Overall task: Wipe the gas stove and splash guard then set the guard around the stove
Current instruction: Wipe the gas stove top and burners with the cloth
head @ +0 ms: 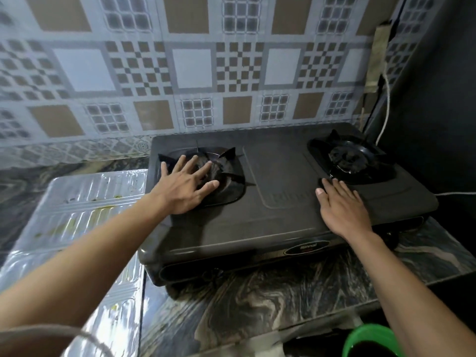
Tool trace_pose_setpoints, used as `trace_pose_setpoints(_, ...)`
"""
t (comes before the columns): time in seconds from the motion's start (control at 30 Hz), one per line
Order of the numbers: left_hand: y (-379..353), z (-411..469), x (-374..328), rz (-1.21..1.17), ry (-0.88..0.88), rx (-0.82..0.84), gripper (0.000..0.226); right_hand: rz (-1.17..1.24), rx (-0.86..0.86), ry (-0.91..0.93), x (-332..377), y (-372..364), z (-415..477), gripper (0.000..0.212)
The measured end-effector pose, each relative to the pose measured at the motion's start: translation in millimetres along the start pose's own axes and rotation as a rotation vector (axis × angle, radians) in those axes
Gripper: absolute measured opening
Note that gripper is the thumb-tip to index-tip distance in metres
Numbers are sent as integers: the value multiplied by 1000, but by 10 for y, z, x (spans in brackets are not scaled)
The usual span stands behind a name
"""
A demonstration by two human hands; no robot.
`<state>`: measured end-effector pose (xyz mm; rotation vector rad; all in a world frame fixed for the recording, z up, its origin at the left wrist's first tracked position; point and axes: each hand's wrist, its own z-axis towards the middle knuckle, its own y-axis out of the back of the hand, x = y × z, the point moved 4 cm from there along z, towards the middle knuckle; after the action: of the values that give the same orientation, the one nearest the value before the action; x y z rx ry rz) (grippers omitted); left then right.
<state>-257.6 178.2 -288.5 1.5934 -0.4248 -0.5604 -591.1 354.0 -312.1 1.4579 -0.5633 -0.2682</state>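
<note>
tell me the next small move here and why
Probably take up something to wipe with: the left hand spreads bare over the left burner, the right hand lies flat on the stove, and the stained splash guard lies flat beside it.

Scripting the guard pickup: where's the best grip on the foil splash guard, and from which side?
Likely the left long rim of the splash guard, approached from the left. It lies flat on the counter, a thin ribbed sheet, so pinch an edge; its right edge runs close along the stove.

Left hand (186, 185) spreads flat over the gas stove (278, 202)'s left burner (224, 173); right hand (340, 207) lies flat beside the right burner (347, 158).
</note>
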Motion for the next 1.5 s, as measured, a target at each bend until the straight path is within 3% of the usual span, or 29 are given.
trace_pose_setpoints(0.13,-33,-159,123,9,96,-61,99,9,-16,16,82,-16,74,61)
trace_pose_setpoints(0.47,-75,-371,321,-40,163,1,105,-7,-6,12,427,-88,-104,62)
trace_pose_setpoints(0.93,-106,-344,341,-76,140,48,103,69,-49,330,1967,-416,-1094,57)
trace_pose_setpoints(1.2,-65,-350,347,-81,135,51,107,135,-24,362,1898,-392,-1094,53)
trace_pose_setpoints(1.5,88,-146,625,-149,137,-2,129,159,-53,274,1763,-367,-1010,54)
